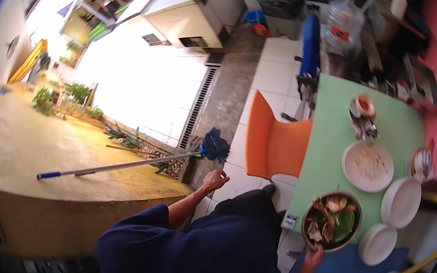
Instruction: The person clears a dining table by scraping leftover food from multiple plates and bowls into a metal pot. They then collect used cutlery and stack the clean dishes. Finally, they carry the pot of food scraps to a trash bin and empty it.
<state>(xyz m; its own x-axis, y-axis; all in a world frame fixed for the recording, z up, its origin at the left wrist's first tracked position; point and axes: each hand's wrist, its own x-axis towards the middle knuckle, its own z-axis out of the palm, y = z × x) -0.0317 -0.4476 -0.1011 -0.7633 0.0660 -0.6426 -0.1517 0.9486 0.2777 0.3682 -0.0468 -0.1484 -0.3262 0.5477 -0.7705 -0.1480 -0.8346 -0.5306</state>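
Observation:
My right hand (pixel 314 255) grips the near rim of a round metal bowl (pixel 355 235). Inside it lie food scraps (pixel 322 227), among them bones and a piece of green leaf. The bowl is over the corner of a light green table (pixel 327 150); whether it rests there I cannot tell. Just beyond it are white plates (pixel 368 166), the top one strewn with food bits. My left hand (pixel 215 180) hangs at my other side, fingers loosely curled and holding nothing. Past it, a mop (pixel 215 146) with a blue head leans against a low yellow wall (pixel 76 160).
White plates stand in several stacks (pixel 400 202) along the table's right side. A holder with spoons and forks (pixel 365 124) sits farther back. An orange chair (pixel 275 143) is pushed against the table's left edge. A drain grate (pixel 197 105) runs along the floor.

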